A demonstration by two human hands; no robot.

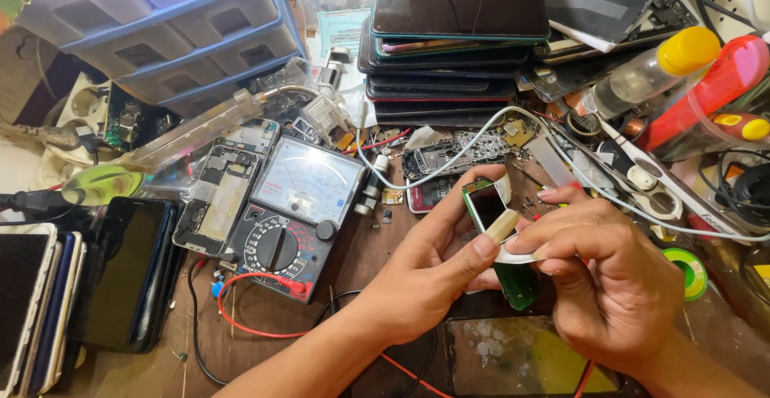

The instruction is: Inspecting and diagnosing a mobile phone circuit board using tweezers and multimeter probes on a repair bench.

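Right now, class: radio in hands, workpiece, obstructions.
Left hand and right hand both gripping small green circuit board. White cable loops just behind. Multimeter sits apart, left.

An analog multimeter (293,217) lies left of centre, a stack of phones (449,45) behind it (screens dark), blue drawers (168,29) upper left.

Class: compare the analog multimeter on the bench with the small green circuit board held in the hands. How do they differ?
The multimeter lies flat and untouched; the board is held tilted between left hand and right hand. The multimeter is larger and black-cased, with dial and needle scale; the board is bare, green-edged. Both carry a display window.
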